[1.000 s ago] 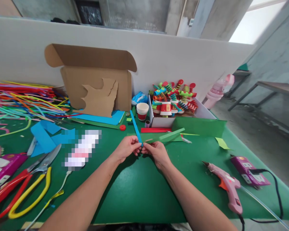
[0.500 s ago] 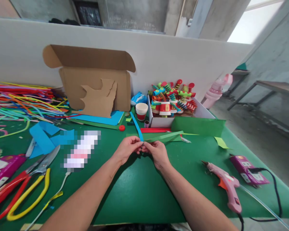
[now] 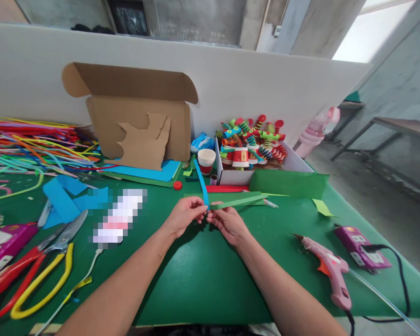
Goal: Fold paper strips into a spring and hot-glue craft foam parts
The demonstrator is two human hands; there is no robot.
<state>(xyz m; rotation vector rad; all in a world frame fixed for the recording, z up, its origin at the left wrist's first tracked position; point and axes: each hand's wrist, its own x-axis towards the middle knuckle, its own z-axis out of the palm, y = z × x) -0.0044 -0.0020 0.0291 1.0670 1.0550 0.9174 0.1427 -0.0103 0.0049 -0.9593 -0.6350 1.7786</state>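
Observation:
Over the middle of the green table (image 3: 196, 280) my two hands meet, pinching the joined ends of two paper strips. My left hand (image 3: 184, 215) is closed on the lower end of a blue paper strip (image 3: 201, 182) that rises away towards the back. My right hand (image 3: 227, 223) is closed on the end of a green paper strip (image 3: 243, 201) that runs off to the right. The strips cross at my fingertips.
Red and yellow scissors (image 3: 31, 275) lie at the left with blue paper scraps (image 3: 61, 198) and a heap of pipe cleaners (image 3: 31, 144). A pink glue gun (image 3: 331, 273) lies at the right. Behind stand a cardboard box (image 3: 136, 116), a paper cup (image 3: 206, 161) and a white box of finished crafts (image 3: 252, 144).
The blue strip has tipped more upright and the green strip has swung slightly upward at its free end. My hands stay in the same place, fingers shifting at the joint.

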